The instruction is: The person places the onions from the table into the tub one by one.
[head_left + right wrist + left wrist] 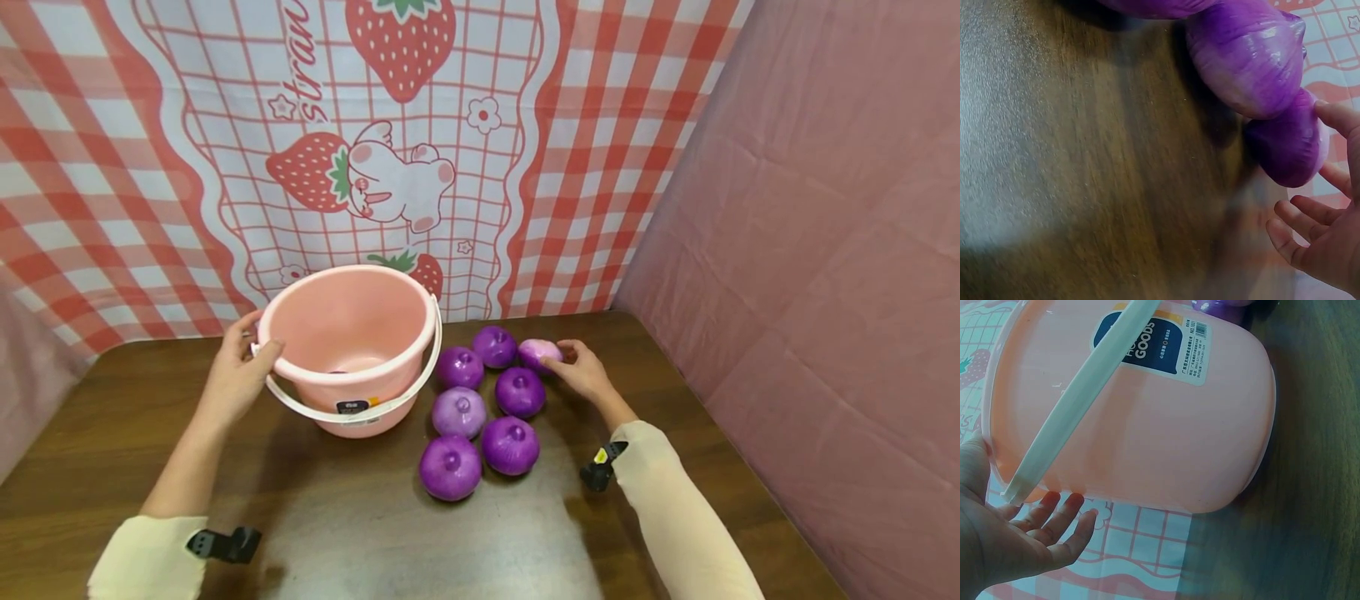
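Observation:
A pink bucket point(360, 400) with a white handle point(390, 407) stands slightly tilted on the table. My left hand point(236, 367) grips its rim at the left, thumb over the edge; in the left wrist view the fingers point(1054, 519) reach along the outside wall. A sliver of purple shows inside the bucket, mostly hidden by the wall. To the right, my right hand point(587, 373) pinches a purple onion point(538, 353) with a pale pink side between thumb and index finger. In the right wrist view this onion point(1291, 147) touches a neighbouring onion point(1244, 62), the other fingers spread away.
Several more purple onions, such as the near one point(450, 468) and a paler one point(459, 412), sit clustered right of the bucket on the dark wooden table point(360, 517). A strawberry-print cloth point(480, 167) hangs behind, and a pink cloth wall point(810, 250) borders the right side.

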Motion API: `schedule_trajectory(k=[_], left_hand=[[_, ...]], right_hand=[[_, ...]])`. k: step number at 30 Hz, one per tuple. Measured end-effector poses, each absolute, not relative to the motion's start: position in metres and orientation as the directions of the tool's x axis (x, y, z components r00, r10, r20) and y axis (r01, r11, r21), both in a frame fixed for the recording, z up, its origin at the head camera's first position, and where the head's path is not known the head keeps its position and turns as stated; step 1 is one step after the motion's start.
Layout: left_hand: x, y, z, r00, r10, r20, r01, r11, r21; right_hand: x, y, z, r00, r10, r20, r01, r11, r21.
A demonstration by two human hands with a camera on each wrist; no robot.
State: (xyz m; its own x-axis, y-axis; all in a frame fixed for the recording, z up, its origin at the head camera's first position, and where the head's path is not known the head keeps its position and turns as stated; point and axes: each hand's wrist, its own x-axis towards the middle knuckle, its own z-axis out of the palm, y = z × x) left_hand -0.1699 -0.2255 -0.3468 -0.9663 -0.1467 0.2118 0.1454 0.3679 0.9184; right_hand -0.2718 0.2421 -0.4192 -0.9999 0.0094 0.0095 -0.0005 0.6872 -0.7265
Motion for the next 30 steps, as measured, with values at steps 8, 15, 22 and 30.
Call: schedule_trajectory(k=[8,15,22,30], left_hand=[[-0.170,-0.226,-0.348,-0.967,-0.149,0.207,0.140,0.368,0.919],[-0.171,-0.226,-0.348,-0.968,-0.149,0.200,0.136,0.358,0.924],[-0.172,-0.225,-0.347,-0.968,-0.154,0.201,0.137,0.346,0.928],[-0.170,-0.224,-0.346,-0.965,-0.157,0.209,0.145,0.343,0.928]], right_hand=[[-0.273,0.235,-0.424,-0.999,0.041,-0.013,0.037,0.656,-0.754],[-0.277,0.230,-0.429,-0.998,0.054,-0.028,0.056,0.628,-0.776],[-0.278,0.226,-0.433,-0.996,0.072,0.044,0.008,0.594,-0.805],[-0.281,0.224,-0.437,-0.997,0.072,0.041,0.007,0.570,-0.822]])
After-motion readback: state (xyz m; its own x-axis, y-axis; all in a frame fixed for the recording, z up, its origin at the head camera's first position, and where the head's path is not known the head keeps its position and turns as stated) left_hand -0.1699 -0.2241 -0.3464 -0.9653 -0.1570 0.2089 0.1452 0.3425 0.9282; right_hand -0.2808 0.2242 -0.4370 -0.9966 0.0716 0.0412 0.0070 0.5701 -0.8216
